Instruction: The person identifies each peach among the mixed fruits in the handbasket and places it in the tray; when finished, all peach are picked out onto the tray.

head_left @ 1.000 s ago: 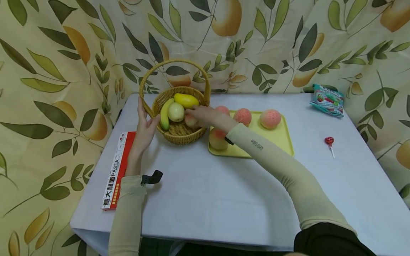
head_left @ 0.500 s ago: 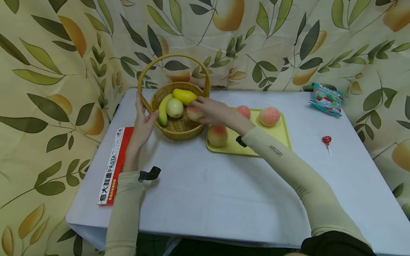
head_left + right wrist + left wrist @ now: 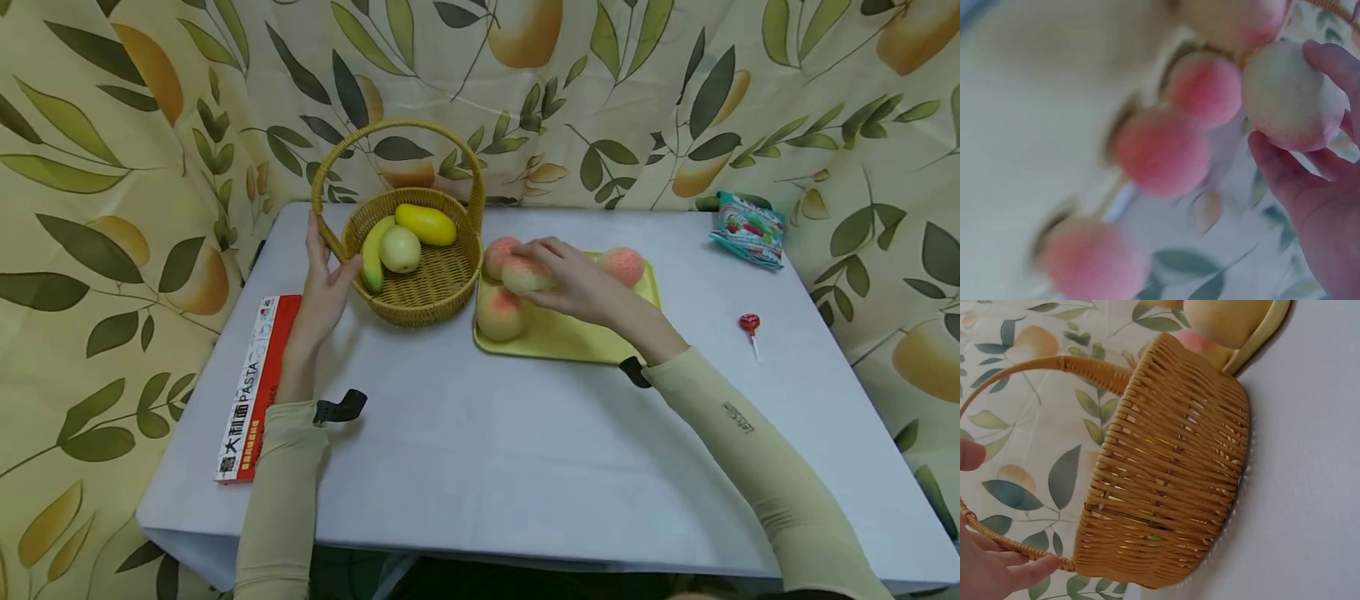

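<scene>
My right hand (image 3: 573, 283) holds a pale peach (image 3: 523, 275) with pink blush over the left part of the yellow tray (image 3: 570, 337). In the right wrist view, thumb and fingers spread round that peach (image 3: 1291, 97). My left hand (image 3: 326, 287) is at the left side of the wicker basket (image 3: 423, 315), its extended fingers touching the base of the handle (image 3: 1016, 551). Inside the basket lie a banana (image 3: 372, 257), a round pale green fruit (image 3: 401, 249) and a yellow oblong fruit (image 3: 426, 224). Several other peaches, such as the front one (image 3: 501, 315), sit on the tray.
A red and white pasta box (image 3: 258, 392) lies beside my left forearm. At the right are a red lollipop (image 3: 749, 323) and a teal snack bag (image 3: 750, 231). A patterned cloth (image 3: 540, 108) hangs behind the white-covered table (image 3: 480, 450).
My right hand has moved right, out of the basket, carrying the peach to above the tray. The left hand has stayed at the basket handle. The head view has shifted slightly.
</scene>
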A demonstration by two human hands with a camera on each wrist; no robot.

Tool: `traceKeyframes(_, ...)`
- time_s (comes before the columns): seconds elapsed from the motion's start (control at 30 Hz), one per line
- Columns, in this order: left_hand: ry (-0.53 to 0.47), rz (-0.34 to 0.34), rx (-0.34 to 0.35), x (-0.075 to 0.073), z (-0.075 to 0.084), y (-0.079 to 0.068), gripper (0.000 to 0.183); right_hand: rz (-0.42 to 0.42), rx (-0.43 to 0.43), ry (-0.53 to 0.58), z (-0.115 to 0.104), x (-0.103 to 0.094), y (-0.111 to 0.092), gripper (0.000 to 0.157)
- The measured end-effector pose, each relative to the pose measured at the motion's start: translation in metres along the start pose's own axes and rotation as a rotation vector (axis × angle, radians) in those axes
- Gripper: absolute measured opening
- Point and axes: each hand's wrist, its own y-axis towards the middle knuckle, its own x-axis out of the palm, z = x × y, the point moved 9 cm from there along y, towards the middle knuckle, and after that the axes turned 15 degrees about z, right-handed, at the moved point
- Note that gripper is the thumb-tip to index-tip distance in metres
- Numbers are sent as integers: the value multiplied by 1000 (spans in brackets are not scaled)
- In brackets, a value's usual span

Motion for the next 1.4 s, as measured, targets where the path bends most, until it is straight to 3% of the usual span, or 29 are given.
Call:
traceKeyframes(0.2, 14, 16, 20, -10, -9, 13, 91, 39, 110, -31, 33, -7, -38, 62)
traceKeyframes(0.43, 17, 3, 28, -12, -20, 21, 91, -13, 154, -7, 42, 8, -60, 65)
traceKeyframes(0.7, 4, 13, 8, -9, -26, 7, 90, -95, 186, -1, 44, 17, -70, 66)
traceKeyframes(0.87, -22, 19, 5, -10, -16, -1, 90, -122, 200, -26, 46, 18, -72, 66)
traceKeyframes(1.0, -37, 22, 22, -10, -9, 0, 90, -117, 186, -74, 45, 19, -71, 67)
traceKeyframes(1.23, -42, 25, 28, -7, -19, 8, 90, -76, 170, -95, 45, 19, -72, 69)
traceKeyframes(1.4, -47, 4, 14, -2, -11, 2, 90, -56, 149, -109, 44, 20, -79, 70)
